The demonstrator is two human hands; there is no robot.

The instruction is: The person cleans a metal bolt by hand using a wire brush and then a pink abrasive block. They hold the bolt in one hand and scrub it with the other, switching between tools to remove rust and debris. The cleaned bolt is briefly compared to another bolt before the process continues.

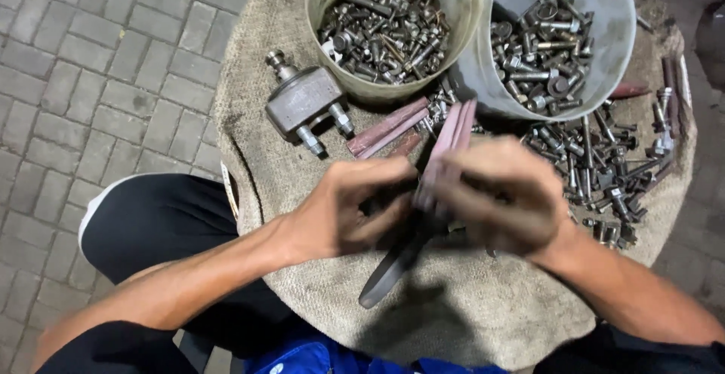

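A: Hand pose, entry one. Left hand (pixel 343 208) comes in from lower left, forearm angled up toward centre, wrist bent, fingers curled inward. Closed on anything?

B: Fingers are curled around the near end of the reddish flat metal strips (pixel 451 136), at about mid-frame. Motion blur hides the exact contact, but the grip reads as closed on the bundle.

A: Right hand (pixel 495 197)?

B: Enters from lower right, back of the hand to the camera, fingers folded over the same strips from the other side. Also closed on them. The two hands sit just beside each other, fingertips nearly meeting.

A: Position of the strips?

B: Held above the burlap-covered bench (pixel 468 313), upper ends pointing away toward the gap between the two buckets. A dark flat bar (pixel 389 272) slants down from under the hands; whether it is gripped, cannot tell.

A: Surroundings?

B: Cream bucket of bolts (pixel 385 23) at top centre, grey bucket of bolts (pixel 551 38) to its right, tilted. Loose bolts (pixel 604 163) scattered right of the hands. A grey metal fitting (pixel 306 102) with threaded studs lies at left. More reddish strips (pixel 385 129) lie on the burlap beyond the hands.
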